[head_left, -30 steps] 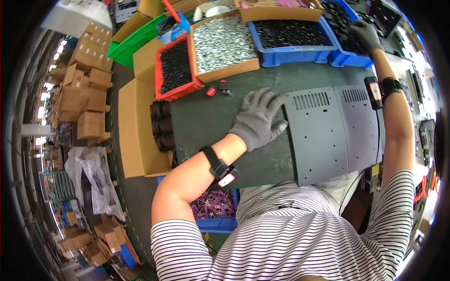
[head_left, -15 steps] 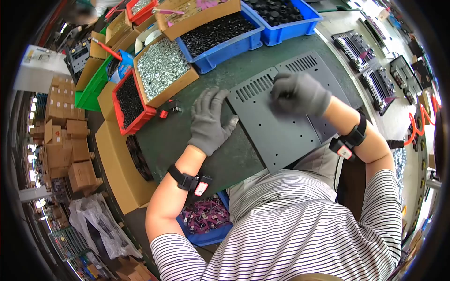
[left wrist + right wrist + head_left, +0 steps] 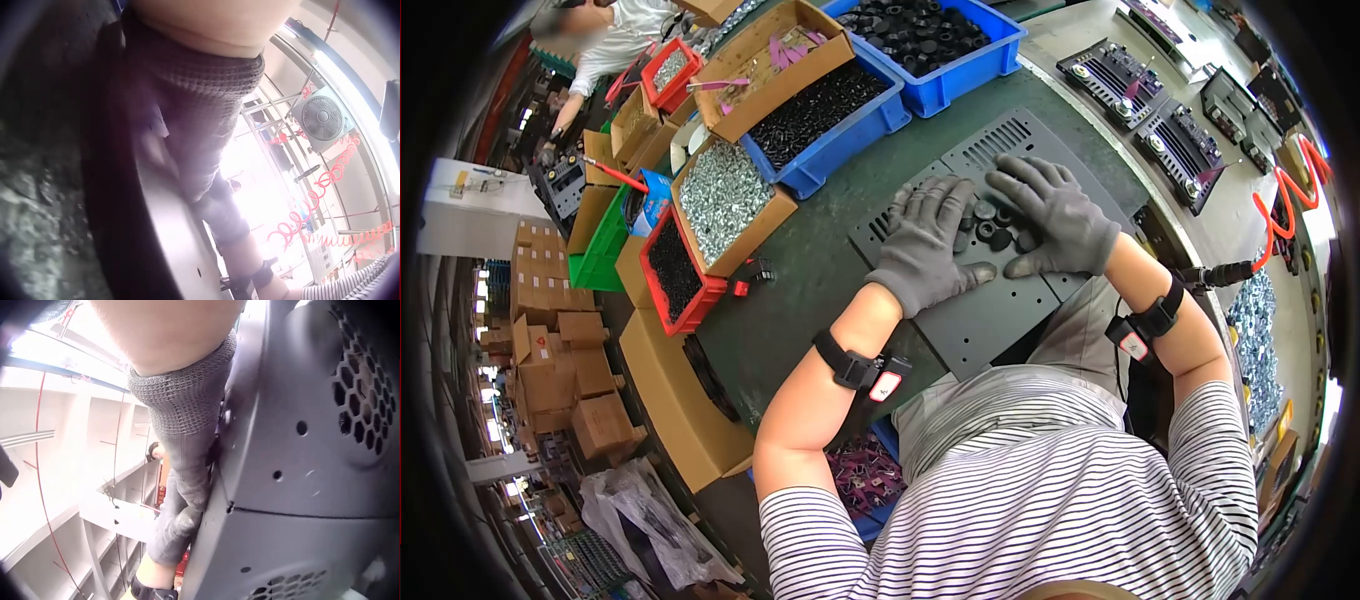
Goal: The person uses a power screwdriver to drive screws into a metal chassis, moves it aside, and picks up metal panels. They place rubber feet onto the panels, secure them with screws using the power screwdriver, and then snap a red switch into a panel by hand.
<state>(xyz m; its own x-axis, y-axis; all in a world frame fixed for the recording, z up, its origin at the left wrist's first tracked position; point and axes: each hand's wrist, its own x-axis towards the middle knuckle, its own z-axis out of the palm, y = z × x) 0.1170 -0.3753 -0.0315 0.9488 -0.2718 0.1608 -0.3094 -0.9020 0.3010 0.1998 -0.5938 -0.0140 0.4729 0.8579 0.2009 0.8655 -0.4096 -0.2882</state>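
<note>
Two dark grey metal panels (image 3: 985,318) with vent slots and small holes lie side by side on the green work table (image 3: 800,345). A loose cluster of small round black caps (image 3: 1000,238) rests on them. My gloved left hand (image 3: 927,248) lies palm down to the left of the caps, fingers spread. On their right, my gloved right hand (image 3: 1062,222) has its fingers extended over the panel surface. Both thumbs point toward each other below the caps. In the right wrist view the panel's side (image 3: 300,462) shows a honeycomb vent; the caps are hidden there.
A blue bin (image 3: 990,62) of black caps stands at the back, beside another blue bin (image 3: 830,160) of small black parts. Left of these are a cardboard box (image 3: 735,240) of silvery parts and a red bin (image 3: 690,305). Assembled units (image 3: 1190,160) stand on the right.
My right hand has come from the blue bin at the back to the panels. It was a fist over them half a second ago; now it is spread beside caps. My left hand has moved onto the panel.
</note>
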